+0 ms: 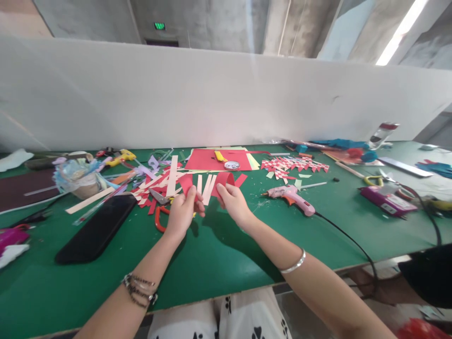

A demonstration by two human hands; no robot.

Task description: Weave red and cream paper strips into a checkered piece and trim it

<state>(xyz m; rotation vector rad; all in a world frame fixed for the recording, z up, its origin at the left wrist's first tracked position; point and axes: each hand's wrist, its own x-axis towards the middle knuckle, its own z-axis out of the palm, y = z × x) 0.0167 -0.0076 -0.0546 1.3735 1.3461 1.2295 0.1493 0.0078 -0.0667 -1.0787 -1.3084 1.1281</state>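
Note:
My left hand (186, 207) pinches a piece of red paper (185, 183) above the green table. In my right hand (231, 200) is a curled strip of red paper (225, 178), held between thumb and fingers. Whether the two red pieces are joined cannot be made out. Pale paper strips (208, 188) lie behind and between my hands. Close to my left hand are orange-handled scissors (158, 220), partly hidden by my wrist. A heap of red and pale strips (144, 193) spreads to the left.
Red sheets (201, 160) at the back carry a yellow cutter (219, 156) and a round tin (232, 165). Woven red-and-white pieces (293, 165) lie right of them. A pink glue gun (291, 195) trails a black cord. A black phone-like slab (97, 229) lies left. A white partition (176, 94) stands behind.

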